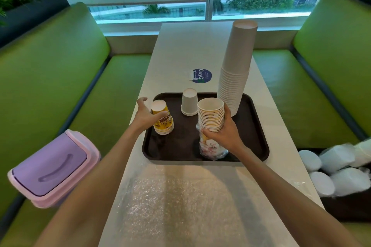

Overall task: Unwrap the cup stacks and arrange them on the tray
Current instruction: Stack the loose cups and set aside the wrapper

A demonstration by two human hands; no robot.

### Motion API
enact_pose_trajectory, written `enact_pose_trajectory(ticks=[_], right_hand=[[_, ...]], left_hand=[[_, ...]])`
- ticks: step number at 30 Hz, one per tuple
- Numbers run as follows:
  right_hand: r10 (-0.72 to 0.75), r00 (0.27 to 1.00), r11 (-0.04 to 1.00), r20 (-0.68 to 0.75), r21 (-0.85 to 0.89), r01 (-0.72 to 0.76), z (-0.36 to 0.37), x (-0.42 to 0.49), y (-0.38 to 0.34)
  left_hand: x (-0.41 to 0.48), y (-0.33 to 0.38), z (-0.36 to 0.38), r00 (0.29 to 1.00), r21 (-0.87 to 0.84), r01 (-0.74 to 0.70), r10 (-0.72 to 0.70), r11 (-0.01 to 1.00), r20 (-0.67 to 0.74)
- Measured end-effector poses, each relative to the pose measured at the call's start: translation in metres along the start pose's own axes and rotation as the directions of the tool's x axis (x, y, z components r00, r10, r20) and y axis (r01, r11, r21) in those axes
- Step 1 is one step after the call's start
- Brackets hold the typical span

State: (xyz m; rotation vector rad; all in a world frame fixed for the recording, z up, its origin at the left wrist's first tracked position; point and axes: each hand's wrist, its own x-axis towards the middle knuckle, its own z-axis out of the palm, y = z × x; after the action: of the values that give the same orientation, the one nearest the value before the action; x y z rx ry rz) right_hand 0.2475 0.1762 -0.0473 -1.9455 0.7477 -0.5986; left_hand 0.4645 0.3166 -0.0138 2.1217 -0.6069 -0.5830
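Tray (pixel 259 126) of dark plastic lies on the white counter (pixel 180 46) in front of me, and four groups of cups stand on or over it. My left hand (pixel 143 115) is spread wide at the tray's left edge, fingers straight and holding nothing. Its thumb reaches across the front of the yellow cup stack (pixel 163 124), and I cannot tell whether it touches. That short stack stands upside down in the tray's left part. A small white cup stack (pixel 189 102), also upside down, stands near the tray's far edge. A tall white cup stack (pixel 234 70), upside down too, rises from the far right corner. My right hand (pixel 224 136) curls around the lower part of the patterned cup stack (pixel 211 115), which is upright with its rims up, over the tray's near middle. The clear plastic wrap (pixel 210 150) is bunched below my fingers, around the stack's bottom, and its lower end reaches the tray. A sheet of clear wrapping (pixel 180 196) lies flat on the counter nearer to me. A round blue sticker (pixel 201 76) marks the counter beyond the tray. A purple lidded bin (pixel 52 168) sits on the green seat (pixel 60 86) to my left, and a dark box (pixel 345 206) of wrapped white cups rests to my right.
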Motion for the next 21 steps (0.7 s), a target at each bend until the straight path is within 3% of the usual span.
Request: enact_pose_trajectory(ticks=[4,6,8,13,16,21], right_hand=[[-0.013,1.0,1.0,0.007,-0.004,0.013,0.001,-0.001,-0.001],[-0.034,0.999,0.999,0.015,-0.006,0.034,0.001,-0.001,-0.002],[-0.054,0.998,0.999,0.023,-0.005,0.054,0.002,-0.002,-0.002],[-0.067,0.997,0.998,0.028,0.01,0.066,0.004,-0.005,0.002],[-0.041,0.999,0.999,0.031,0.015,0.04,0.006,-0.003,0.005],[-0.041,0.999,0.999,0.013,0.025,0.04,0.007,-0.003,0.007]], left_hand=[[-0.008,0.032,0.003,0.958,0.036,-0.236,0.238,0.971,-0.158],[-0.012,0.053,0.01,0.933,0.089,-0.335,0.343,0.938,-0.104],[-0.016,0.073,0.02,0.918,0.143,-0.397,0.393,0.907,0.057],[-0.024,0.105,0.05,0.87,0.274,-0.402,0.271,0.874,0.411],[-0.025,0.112,0.061,0.852,0.321,-0.411,0.234,0.853,0.468],[-0.028,0.118,0.068,0.856,0.347,-0.431,0.256,0.833,0.449]])
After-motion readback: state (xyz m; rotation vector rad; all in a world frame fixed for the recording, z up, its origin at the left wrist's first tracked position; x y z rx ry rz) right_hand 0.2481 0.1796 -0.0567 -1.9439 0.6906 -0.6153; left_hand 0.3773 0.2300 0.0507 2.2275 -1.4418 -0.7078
